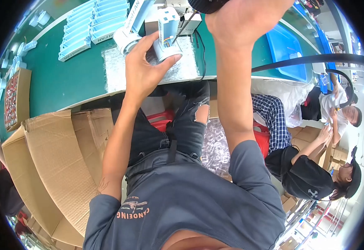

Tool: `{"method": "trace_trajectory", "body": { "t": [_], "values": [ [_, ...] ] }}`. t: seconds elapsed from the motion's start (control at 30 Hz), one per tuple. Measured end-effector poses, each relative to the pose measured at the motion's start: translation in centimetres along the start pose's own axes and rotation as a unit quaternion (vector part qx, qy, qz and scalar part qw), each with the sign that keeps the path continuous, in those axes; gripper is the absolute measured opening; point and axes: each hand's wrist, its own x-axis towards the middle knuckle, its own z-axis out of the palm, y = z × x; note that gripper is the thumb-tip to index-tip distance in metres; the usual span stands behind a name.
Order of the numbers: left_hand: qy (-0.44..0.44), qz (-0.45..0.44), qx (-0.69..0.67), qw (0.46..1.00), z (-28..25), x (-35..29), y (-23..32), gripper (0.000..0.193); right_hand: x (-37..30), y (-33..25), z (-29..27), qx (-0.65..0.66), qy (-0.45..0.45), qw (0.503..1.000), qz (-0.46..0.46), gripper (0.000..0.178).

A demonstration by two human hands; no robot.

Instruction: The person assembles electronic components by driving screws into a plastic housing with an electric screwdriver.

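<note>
My left hand (144, 73) is curled round a white plastic fan part (167, 52), thumb along its near side. A light block with thin wires (168, 27) stands up from that part. Just left of my fingers lies another white fan body (125, 39) with a long handle. My right hand (242, 21) is raised close to the camera at the top edge, fingers closed about a dark rounded object (207, 5). Most of that object is cut off, so its kind cannot be told.
Light-blue slotted trays (75, 35) lie on the green bench (48, 79). A bubble-wrap sheet (115, 68) is under the work. A blue bin (284, 46) stands right, a box of small red parts (17, 98) left. Cardboard (57, 166) fills the lower left; two people sit right.
</note>
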Motion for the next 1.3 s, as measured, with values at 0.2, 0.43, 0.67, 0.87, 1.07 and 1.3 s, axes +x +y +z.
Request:
{"method": "trace_trajectory", "body": {
  "t": [0.2, 0.43, 0.67, 0.87, 1.07, 1.3],
  "values": [
    [0.009, 0.016, 0.017, 1.000, -0.1, 0.0, 0.6, 0.060, 0.1, 0.5, 1.8, 0.215, 0.077, 0.967, 0.115, 0.045],
    [0.001, 0.030, 0.039, 0.999, 0.0, 0.3, 0.3, 0.060, -0.8, 1.4, -0.9, -0.071, -0.067, 0.994, -0.045, 0.038],
    [0.002, 0.017, 0.025, 1.000, -0.2, 0.1, 0.3, 0.059, -1.5, 2.3, -0.2, -0.080, -0.011, 0.995, -0.061, 0.042],
    [0.000, 0.080, 0.064, 0.995, 0.3, -0.5, 1.7, 0.054, 2.8, -0.1, -3.1, 0.271, -0.053, 0.961, -0.028, 0.051],
    [-0.033, 0.093, 0.086, 0.991, -0.2, -0.9, 1.9, 0.053, 4.8, 4.4, -1.6, 0.032, -0.029, 0.992, -0.120, 0.033],
    [-0.083, 0.136, 0.068, 0.985, -0.8, -1.0, 1.5, 0.052, 3.9, 5.9, -0.8, 0.032, -0.038, 0.996, -0.077, 0.033]
  ]
}}
